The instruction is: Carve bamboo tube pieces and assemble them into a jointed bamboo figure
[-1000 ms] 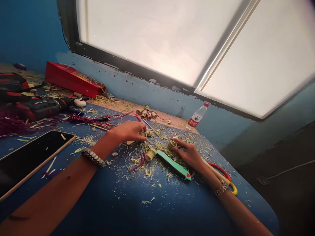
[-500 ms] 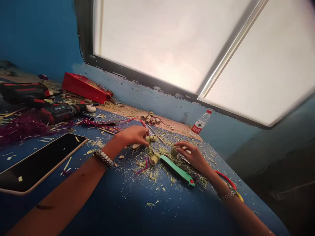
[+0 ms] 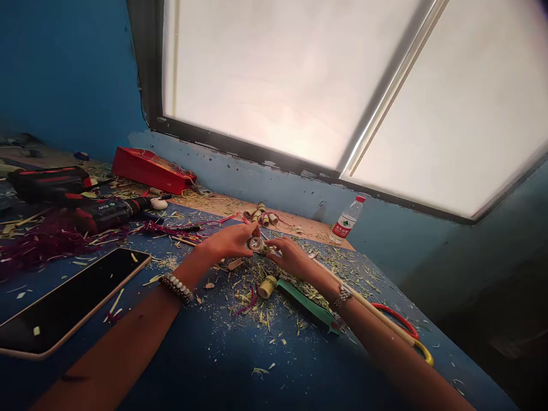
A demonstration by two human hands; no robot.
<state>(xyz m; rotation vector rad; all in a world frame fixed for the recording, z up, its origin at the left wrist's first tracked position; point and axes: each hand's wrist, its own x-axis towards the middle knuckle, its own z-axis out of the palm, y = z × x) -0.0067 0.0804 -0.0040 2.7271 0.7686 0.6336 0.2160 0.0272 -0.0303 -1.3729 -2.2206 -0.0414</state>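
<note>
the right hand now sits closer in, beside the left hand, which pinches a bamboo piece over the table; the right's grip is unclear. seemingly two-handed handling, calling for steadiness.

Right hand now just beside the left hand (earlier, clearly apart).

Workshop, power drill, pale shavings strewn over blue table
</note>
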